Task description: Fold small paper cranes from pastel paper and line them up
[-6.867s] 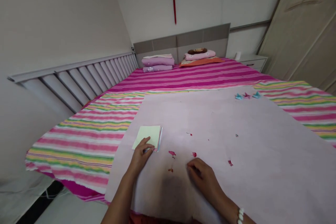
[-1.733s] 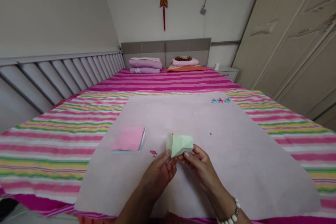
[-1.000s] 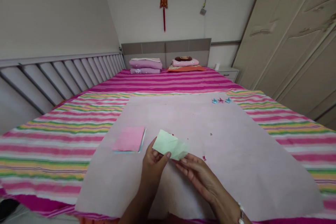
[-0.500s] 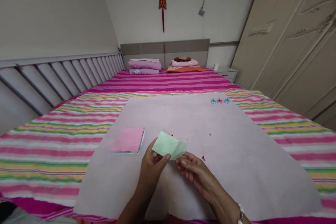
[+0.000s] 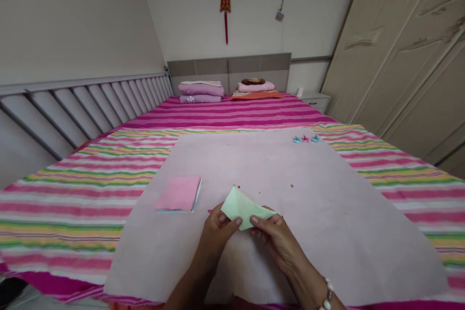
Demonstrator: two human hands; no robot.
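A pale green sheet of origami paper, partly folded, is held up over the light sheet on the bed. My left hand pinches its lower left side, thumb on top and fingers beneath. My right hand grips the lower right side the same way, its thumb pressed near the middle of the paper. Fingers under the paper are partly hidden. To the left of my hands lies a stack of square paper, pink on top with blue and white edges showing.
A light grey-pink sheet covers the front of the striped bed. Small folded paper figures, blue and pink, sit at its far right corner. Tiny scraps are scattered about. Folded bedding lies by the headboard.
My right hand has taken a firmer pinch on the green paper, thumb now on its front. The paper has turned and both hands have shifted slightly right.
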